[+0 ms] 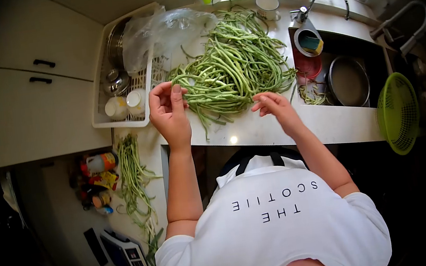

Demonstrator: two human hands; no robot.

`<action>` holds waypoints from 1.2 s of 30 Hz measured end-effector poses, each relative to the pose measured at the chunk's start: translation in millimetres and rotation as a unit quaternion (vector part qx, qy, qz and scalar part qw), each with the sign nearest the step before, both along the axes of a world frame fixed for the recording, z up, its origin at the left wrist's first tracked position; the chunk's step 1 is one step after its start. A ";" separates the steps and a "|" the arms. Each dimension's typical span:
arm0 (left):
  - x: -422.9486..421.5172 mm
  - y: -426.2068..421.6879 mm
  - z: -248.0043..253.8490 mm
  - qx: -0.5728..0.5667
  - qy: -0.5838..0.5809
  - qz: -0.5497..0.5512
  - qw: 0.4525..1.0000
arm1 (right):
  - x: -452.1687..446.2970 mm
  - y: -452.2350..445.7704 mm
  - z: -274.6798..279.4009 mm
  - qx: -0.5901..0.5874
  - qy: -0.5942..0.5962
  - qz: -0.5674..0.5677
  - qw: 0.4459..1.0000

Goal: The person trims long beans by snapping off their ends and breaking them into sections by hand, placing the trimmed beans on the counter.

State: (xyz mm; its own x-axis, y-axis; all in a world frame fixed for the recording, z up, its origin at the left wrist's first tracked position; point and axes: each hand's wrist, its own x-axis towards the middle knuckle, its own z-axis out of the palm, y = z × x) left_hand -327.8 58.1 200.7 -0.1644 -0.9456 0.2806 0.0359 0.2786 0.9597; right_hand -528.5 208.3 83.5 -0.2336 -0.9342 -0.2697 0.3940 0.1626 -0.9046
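A big heap of green long beans (235, 60) lies tangled on the white counter. At its left edge, my left hand (169, 112) is closed, thumb against curled fingers, on a long bean at the heap's side. My right hand (277, 109) is at the heap's lower right edge, with thumb and index finger drawn together near the bean ends. Whatever lies between those fingertips is too small to make out. A smaller bunch of long beans (133, 175) rests on the side counter to the left of my left forearm.
Left of the heap stands a white plastic basket (150, 95) with jars and metalware, partly under a clear plastic bag (157, 32). An enamel mug (267, 6) stands behind. The sink (375, 58) holds a metal basin (349, 83) and bean scraps (311, 94). A green colander (398, 114) is at right.
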 end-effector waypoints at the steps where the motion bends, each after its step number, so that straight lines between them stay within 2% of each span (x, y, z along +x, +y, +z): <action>1: 0.1 -2.6 4.2 -0.006 0.013 -0.012 1.000 | 7.4 -2.5 3.1 0.000 0.009 -0.008 1.000; 3: 1.6 -4.8 14.0 -0.012 0.035 -0.025 0.999 | 25.7 -7.1 2.6 0.016 0.008 0.043 0.999; 7: 6.5 -2.3 19.2 -0.019 0.086 -0.067 0.994 | 47.7 -27.6 3.2 0.067 -0.232 0.075 0.967; 8: 8.6 0.3 19.1 -0.006 0.096 -0.084 0.992 | 52.6 -33.0 4.0 0.071 -0.228 0.071 0.969; 10: 16.0 1.8 16.8 0.001 0.111 -0.118 0.987 | 58.1 -44.3 3.0 0.007 -0.443 0.017 0.896; 11: 22.4 0.2 15.4 -0.001 0.113 -0.122 0.986 | 55.7 -45.7 -2.1 0.004 -0.441 0.015 0.898; 13: 36.7 -7.8 11.9 0.002 0.130 -0.111 0.985 | 46.9 -51.3 -4.4 -0.101 -0.560 -0.033 0.822; 14: 42.7 -12.5 10.5 0.011 0.144 -0.100 0.984 | 41.3 -50.1 -3.8 -0.109 -0.585 -0.050 0.802; 17: 51.0 -23.7 6.8 0.036 0.156 -0.101 0.982 | 30.4 -48.4 2.2 -0.156 -0.545 -0.031 0.823; 18: 54.4 -29.2 3.4 0.035 0.147 -0.131 0.980 | 28.1 -49.8 -2.6 -0.149 -0.488 -0.019 0.860; 19: 54.6 -30.7 1.0 0.031 0.150 -0.133 0.979 | 27.6 -50.9 -6.1 -0.154 -0.485 -0.018 0.861; 21: 49.0 -30.4 -0.9 0.078 0.177 -0.159 0.968 | 31.7 -51.9 -9.9 -0.056 -0.353 0.090 0.930; 23: 45.3 -32.8 -1.4 0.093 0.185 -0.182 0.961 | 52.5 -58.0 23.6 0.011 -0.346 0.124 0.930; 26: 44.7 -38.4 -1.1 0.153 0.166 -0.248 0.942 | 61.2 -67.4 29.0 -0.017 -0.391 0.065 0.918; 28: 48.7 -45.8 -5.9 0.150 0.155 -0.235 0.948 | 48.7 -71.4 21.4 -0.153 -0.446 -0.006 0.882; 29: 52.0 -50.1 -9.3 0.144 0.143 -0.220 0.954 | 41.5 -69.9 20.9 -0.151 -0.446 -0.008 0.882; 31: 57.6 -61.0 -26.3 0.156 0.157 -0.222 0.950 | 28.5 -64.9 29.1 -0.189 -0.356 -0.073 0.912; 32: 58.9 -65.6 -36.4 0.176 0.148 -0.213 0.950 | 26.6 -62.5 34.9 -0.164 -0.312 -0.128 0.927; 33: 60.1 -69.4 -47.5 0.197 0.140 -0.203 0.949 | 26.6 -61.9 38.3 -0.162 -0.311 -0.129 0.928; 35: 61.5 -74.8 -72.9 0.221 0.127 -0.186 0.949 | 27.7 -61.4 42.5 -0.191 -0.212 -0.198 0.938; 36: 60.8 -76.5 -82.5 0.247 0.123 -0.166 0.947 | 28.1 -61.2 40.7 -0.192 -0.205 -0.219 0.934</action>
